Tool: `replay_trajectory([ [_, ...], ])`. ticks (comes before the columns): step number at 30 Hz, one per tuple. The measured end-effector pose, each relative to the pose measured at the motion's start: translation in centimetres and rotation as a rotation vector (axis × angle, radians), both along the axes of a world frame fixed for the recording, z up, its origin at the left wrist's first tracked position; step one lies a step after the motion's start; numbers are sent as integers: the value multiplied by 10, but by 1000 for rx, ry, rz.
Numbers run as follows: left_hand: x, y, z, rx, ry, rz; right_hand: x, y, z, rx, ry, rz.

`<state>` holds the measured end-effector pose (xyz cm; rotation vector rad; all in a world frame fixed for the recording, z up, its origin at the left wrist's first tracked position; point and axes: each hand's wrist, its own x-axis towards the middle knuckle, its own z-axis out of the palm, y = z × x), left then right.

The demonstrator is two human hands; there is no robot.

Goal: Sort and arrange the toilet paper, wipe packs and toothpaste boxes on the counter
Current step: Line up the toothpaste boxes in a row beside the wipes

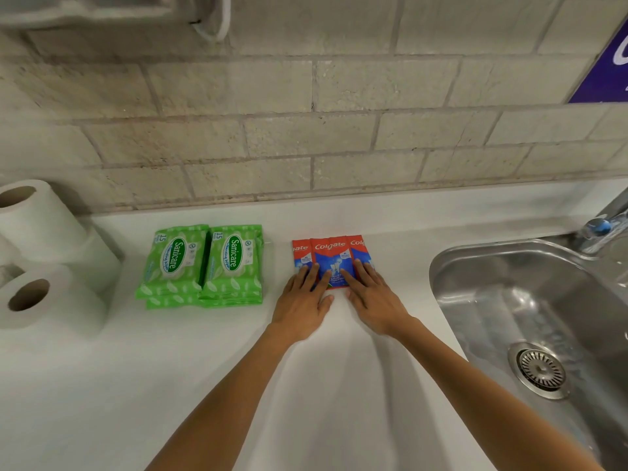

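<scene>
White counter (pixel 102 385), both flat hands (pixel 300 305) pressing toothpaste boxes (pixel 331 260) under fingertips

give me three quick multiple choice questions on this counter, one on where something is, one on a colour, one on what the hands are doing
1. Between the toilet paper rolls and the toothpaste boxes lie:
a) a towel
b) the wipe packs
c) a soap bottle

2. The wipe packs are:
a) blue
b) yellow
c) green

3. The left hand and right hand:
a) lift a box
b) lie with straight fingers on the toothpaste boxes
c) rest far from the boxes

Answers: 1 b, the packs sit mid-row; 2 c, the wrappers are green; 3 b, the fingers lie flat on the box ends.
</scene>
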<state>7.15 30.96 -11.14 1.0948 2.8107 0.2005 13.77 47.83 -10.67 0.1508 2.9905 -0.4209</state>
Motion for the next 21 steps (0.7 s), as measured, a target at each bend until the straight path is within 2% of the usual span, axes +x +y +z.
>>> replay_trajectory([
  [21, -2, -5, -2, 54, -30, 3, -2, -11, 0, -82, 45, -54],
])
